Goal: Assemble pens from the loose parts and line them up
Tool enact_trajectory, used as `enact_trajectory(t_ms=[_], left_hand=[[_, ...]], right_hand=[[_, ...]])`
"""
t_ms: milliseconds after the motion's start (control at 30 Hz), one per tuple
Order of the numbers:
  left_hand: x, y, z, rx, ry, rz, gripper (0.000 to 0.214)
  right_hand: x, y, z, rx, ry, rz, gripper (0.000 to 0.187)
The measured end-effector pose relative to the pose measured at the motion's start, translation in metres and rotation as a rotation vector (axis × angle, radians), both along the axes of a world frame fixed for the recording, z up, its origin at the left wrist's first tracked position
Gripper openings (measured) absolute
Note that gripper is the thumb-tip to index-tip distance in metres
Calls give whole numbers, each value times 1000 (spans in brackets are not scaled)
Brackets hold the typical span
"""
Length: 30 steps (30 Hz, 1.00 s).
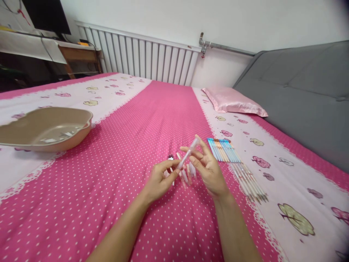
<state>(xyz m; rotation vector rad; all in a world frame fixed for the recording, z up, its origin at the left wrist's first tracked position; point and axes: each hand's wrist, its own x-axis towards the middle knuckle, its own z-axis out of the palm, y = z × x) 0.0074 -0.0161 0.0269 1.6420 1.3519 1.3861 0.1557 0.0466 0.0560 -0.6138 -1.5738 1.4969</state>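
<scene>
A pale pink translucent pen [188, 154] is held slantwise above the bed. My left hand [163, 179] pinches its lower end between thumb and fingers. Around its upper end are the fingers of my right hand [208, 169], with the index fingertip at the tip and the thumb alongside. Beneath the hands lie several loose pink and white pens [193, 171], partly hidden. Some slim white sticks with dark ends [171, 157] lie just beyond my left hand. To the right, blue and orange pens [224, 150] form a neat row, with whitish pens [247, 178] lined up nearer me.
A tan basin [76, 140] with a few small clear and white pieces inside stands at left on the pink dotted bedspread [109, 174]. A pink pillow [234, 101] rests by the grey headboard [300, 76]. A white radiator [141, 54] runs along the wall.
</scene>
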Motion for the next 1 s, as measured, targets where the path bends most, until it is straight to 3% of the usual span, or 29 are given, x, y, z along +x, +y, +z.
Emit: enact_trajectory(t_ms=[433, 800, 1000], left_hand=[[1, 0, 0, 18, 3, -7, 26], [3, -1, -1, 76, 0, 2, 23], [2, -2, 3, 6, -71, -15, 25]], right_hand=[[-3, 1, 1, -65, -30, -29, 61], [-2, 6, -7, 100, -145, -163, 49], [-2, 3, -3, 27, -59, -79, 52]])
